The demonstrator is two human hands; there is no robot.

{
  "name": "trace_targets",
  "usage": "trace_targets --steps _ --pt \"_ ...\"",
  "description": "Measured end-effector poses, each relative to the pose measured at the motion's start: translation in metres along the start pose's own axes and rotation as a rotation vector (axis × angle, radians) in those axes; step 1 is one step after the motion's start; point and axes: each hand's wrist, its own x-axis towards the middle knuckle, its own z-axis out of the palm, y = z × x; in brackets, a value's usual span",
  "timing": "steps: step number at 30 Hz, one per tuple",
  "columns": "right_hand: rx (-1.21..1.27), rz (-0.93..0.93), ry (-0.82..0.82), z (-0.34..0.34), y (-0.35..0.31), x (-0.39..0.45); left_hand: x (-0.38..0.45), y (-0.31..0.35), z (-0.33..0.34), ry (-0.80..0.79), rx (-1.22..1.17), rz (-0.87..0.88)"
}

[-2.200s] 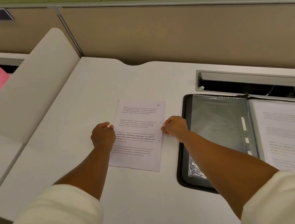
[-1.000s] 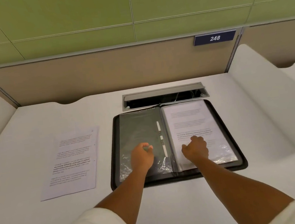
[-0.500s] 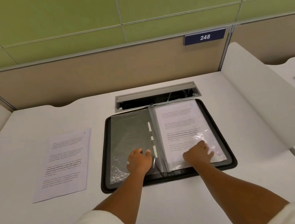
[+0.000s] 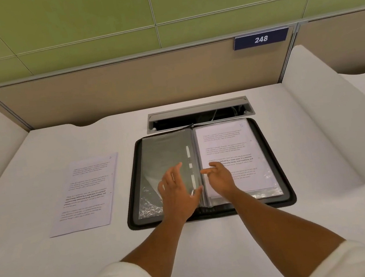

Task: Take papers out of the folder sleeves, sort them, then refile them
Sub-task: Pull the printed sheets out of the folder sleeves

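I'm hovering my left hand with its fingers spread loose over the empty plastic sleeve on the left side of the black folder, gripping nothing. My right hand is sitting relaxed and empty-fingered on the sleeved paper beside the spine, while one loose sheet is lying on the white desk, apart to the folder's left.

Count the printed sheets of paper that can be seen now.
2. One loose sheet lies on the desk, left of the folder; one sleeved sheet on its right side. More may lie beneath.
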Motion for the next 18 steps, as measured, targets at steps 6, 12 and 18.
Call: trace_targets --steps 6,12,18 --pt "-0.129 -0.007 0.095 -0.024 0.026 -0.001 0.004 0.019 0.005 -0.083 0.035 0.141" --pt "-0.225 -0.082 0.039 -0.052 0.048 -0.008 -0.003 0.052 0.029 -0.396 -0.21 0.006" --pt "-0.46 -0.305 -0.032 -0.077 0.065 -0.026 -0.006 0.066 0.053 -0.435 -0.264 -0.097"
